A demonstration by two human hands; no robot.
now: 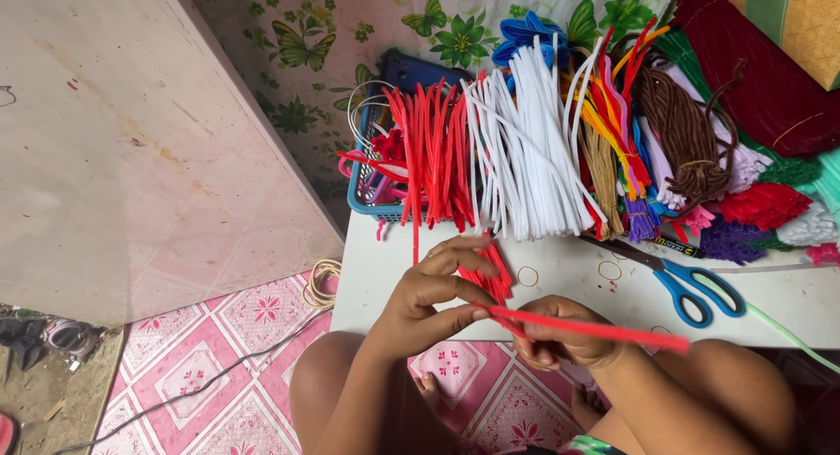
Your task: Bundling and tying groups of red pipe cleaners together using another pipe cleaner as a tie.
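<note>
Now our left hand (429, 302) pinches a small bundle of folded red strips (494, 278), while our right hand (560, 332) has its grip closed on one long red strip (604, 332) lying across it, just above the white worktop (569, 289), near the blue scissors (696, 289)
</note>
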